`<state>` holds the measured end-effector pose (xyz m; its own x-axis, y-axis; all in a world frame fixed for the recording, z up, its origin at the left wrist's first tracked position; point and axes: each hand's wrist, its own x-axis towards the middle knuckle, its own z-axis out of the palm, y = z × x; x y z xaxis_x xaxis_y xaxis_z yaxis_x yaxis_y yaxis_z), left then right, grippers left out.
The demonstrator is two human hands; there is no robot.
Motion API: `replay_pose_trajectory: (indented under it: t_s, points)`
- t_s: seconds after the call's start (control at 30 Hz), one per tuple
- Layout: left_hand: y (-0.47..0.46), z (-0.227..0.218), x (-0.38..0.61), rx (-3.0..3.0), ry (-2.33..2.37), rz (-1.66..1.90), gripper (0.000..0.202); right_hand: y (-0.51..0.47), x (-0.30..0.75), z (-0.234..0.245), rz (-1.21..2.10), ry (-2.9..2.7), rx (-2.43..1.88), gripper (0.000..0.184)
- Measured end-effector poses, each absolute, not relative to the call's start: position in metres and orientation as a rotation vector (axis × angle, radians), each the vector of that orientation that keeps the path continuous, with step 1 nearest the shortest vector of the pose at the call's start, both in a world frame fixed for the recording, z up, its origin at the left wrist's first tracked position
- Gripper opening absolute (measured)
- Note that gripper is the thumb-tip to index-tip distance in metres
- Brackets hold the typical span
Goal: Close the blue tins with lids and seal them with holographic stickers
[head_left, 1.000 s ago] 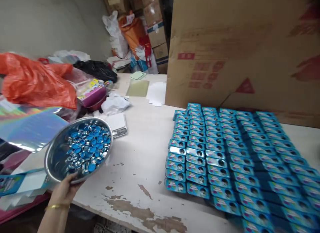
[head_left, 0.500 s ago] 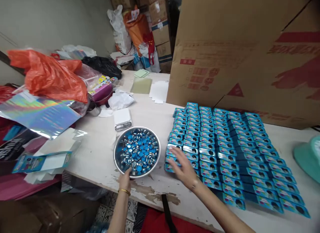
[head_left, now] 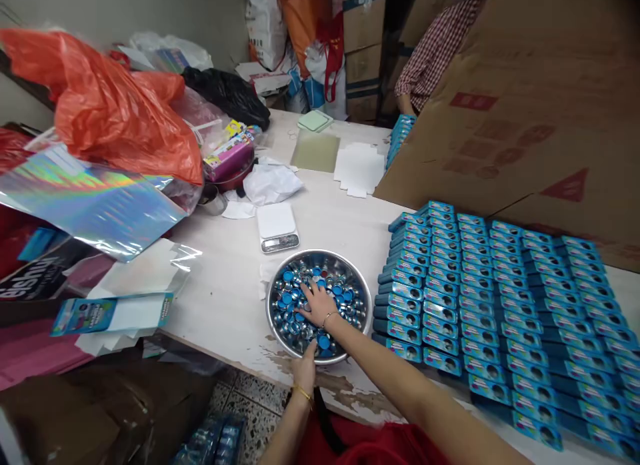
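A steel bowl [head_left: 367, 292] stands near the table's front edge, heaped with small round metal tins [head_left: 287, 298], many with a blue face and some silver. My left hand [head_left: 303, 370] grips the near rim of the bowl, thumb over the edge; its other fingers are hidden below. Inside the bowl, my right hand [head_left: 319, 307] lies palm down on the tins with fingers spread, touching them. No tin shows lifted in it. Right of the bowl, blue printed card boxes [head_left: 440, 310], each with a round hole, stand in several close rows.
A small white scale [head_left: 277, 224] sits behind the bowl. A large cardboard carton [head_left: 520, 145] walls off the back right. Bags and foil sheets [head_left: 95, 205] crowd the left side. Beyond the carton, a person's checked sleeve [head_left: 440, 48] shows near more blue boxes [head_left: 399, 135].
My right hand has moved from over the box rows into the bowl. My left hand stays on the rim. The view has shifted, and a person's sleeve now shows behind the carton.
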<state>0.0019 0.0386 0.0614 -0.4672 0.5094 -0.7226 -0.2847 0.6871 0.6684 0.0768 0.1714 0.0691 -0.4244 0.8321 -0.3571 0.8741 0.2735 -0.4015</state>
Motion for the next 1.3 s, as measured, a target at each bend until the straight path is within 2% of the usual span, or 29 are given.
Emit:
replay_pose_trajectory:
  t_s: [0.13,0.23,0.33,0.4,0.47,0.57,0.7,0.77,0.83,0.97,1.1,1.3]
  points:
    - [0.038,0.075,0.0,0.185,1.728,0.933,0.048,0.17,0.087,0.065,-1.195,2.471,1.685,0.045]
    - [0.031,0.087,-0.009,0.187,1.634,0.795,0.065,0.173,0.094,0.066,-1.864,2.247,2.106,0.034]
    - [0.016,0.099,-0.016,0.202,1.631,0.679,0.07,0.175,0.102,0.074,-2.677,1.354,2.281,0.042]
    - [0.003,0.107,-0.013,0.245,1.673,0.669,0.068,0.175,0.111,0.083,-3.015,0.716,2.139,0.041]
    - [-0.009,0.116,-0.004,0.291,1.751,0.693,0.065,0.174,0.12,0.093,-3.211,0.279,1.937,0.03]
    - [-0.021,0.132,0.018,0.419,1.801,0.718,0.06,0.174,0.131,0.105,-3.322,-0.075,1.811,0.014]
    - [-0.01,0.148,0.045,0.738,1.768,0.885,0.047,0.173,0.134,0.115,-3.37,-0.228,1.817,0.004]
    - [0.01,0.151,0.053,0.802,1.795,1.022,0.045,0.169,0.133,0.119,-3.403,-0.214,1.755,0.005]
    - [0.034,0.15,0.057,0.767,1.804,1.118,0.051,0.164,0.132,0.123,-3.432,-0.2,1.704,0.008]
    - [0.069,0.137,0.055,0.669,1.794,1.156,0.057,0.152,0.127,0.13,-3.491,-0.242,1.646,0.012]
    - [0.069,0.125,0.047,0.672,1.818,1.145,0.052,0.151,0.123,0.126,-3.468,-0.349,1.714,0.018]
    - [0.054,0.127,0.035,0.639,1.812,1.114,0.052,0.158,0.126,0.117,-3.438,-0.22,1.741,0.015]
